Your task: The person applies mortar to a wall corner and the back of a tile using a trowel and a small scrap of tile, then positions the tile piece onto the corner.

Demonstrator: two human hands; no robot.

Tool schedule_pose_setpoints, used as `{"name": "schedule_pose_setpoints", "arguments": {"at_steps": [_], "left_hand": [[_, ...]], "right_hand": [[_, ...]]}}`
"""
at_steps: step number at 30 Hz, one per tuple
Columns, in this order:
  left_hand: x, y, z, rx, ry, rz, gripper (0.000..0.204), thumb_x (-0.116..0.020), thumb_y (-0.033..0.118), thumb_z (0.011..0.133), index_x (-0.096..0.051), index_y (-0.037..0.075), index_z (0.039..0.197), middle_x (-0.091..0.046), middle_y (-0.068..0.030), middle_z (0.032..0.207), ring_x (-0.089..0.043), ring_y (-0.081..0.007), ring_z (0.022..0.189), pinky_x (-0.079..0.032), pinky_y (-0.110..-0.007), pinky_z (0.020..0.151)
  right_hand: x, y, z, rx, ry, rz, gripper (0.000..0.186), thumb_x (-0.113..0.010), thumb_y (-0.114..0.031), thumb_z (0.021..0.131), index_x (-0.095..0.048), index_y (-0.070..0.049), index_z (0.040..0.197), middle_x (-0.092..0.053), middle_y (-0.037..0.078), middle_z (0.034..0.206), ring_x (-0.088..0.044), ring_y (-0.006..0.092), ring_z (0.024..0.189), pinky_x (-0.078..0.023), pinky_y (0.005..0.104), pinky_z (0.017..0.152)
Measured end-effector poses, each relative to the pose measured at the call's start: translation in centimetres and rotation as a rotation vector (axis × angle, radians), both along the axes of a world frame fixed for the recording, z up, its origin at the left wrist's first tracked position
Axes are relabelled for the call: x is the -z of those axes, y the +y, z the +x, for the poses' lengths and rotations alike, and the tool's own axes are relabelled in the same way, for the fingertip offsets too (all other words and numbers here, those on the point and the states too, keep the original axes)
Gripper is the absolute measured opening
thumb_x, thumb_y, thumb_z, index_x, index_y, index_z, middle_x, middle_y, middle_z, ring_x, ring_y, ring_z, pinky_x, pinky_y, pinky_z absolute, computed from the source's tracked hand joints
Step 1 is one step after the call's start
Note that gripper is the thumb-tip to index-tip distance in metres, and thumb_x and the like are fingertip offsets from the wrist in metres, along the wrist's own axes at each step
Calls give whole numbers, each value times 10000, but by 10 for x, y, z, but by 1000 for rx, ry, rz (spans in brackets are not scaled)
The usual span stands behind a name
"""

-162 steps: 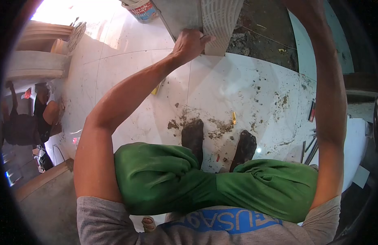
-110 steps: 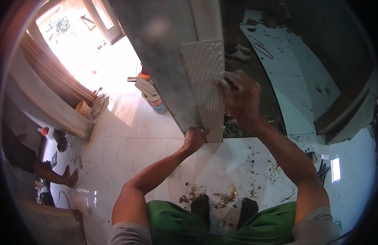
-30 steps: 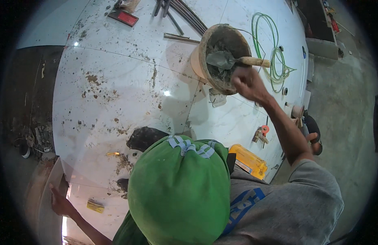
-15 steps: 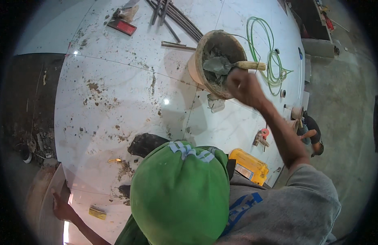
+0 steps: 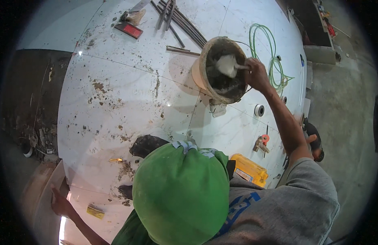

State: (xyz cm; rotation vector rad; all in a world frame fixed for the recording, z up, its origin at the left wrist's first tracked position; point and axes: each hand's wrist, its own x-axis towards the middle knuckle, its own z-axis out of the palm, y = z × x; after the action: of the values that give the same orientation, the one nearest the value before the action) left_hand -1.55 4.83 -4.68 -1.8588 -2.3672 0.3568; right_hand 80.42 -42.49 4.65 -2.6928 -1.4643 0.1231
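My right hand is closed round the handle of a trowel, over the right side of a mortar-stained bucket. The trowel's pale, smeared blade is inside the bucket's mouth, above wet grey mortar. The bucket looks tilted toward me, its wire handle hanging at the rim. Far off at the lower left, my left hand rests against a greyish slab-like panel, one finger stretched along it; its other fingers are hard to make out. Below that hand's wrist side lies a yellow sponge-like block.
Dark metal bars and a red-faced float lie beyond the bucket. Coiled green hose is right of it. A yellow case and small tools lie nearer. Mortar crumbs dot the white tiles. Another person crouches at far right.
My right hand has moved from beside the trowel onto its handle and grasped it. The blade has turned and shifted within the bucket. My left hand stays at the panel.
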Motion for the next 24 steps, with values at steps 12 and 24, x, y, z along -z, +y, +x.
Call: {"name": "schedule_pose_setpoints", "arguments": {"at_steps": [12,24], "left_hand": [[-3,-5,26,-50,-71,-69,697,-623,730,946,-850,79,1051,-825,-80,1025,-784,-304,886,-579,-419,899],[2,-10,6,211,-175,59,675,-608,711,966,-842,92,1096,-825,-71,1047,-784,-257,939,-579,-409,902]], "right_hand": [[-69,94,-28,330,587,102,151,-637,-147,910,-672,-22,834,-597,1,728,-583,96,711,-456,284,645],[-96,87,-68,284,718,-37,207,-615,-139,945,-690,42,1012,-629,21,783,-571,104,671,-499,306,598]]}}
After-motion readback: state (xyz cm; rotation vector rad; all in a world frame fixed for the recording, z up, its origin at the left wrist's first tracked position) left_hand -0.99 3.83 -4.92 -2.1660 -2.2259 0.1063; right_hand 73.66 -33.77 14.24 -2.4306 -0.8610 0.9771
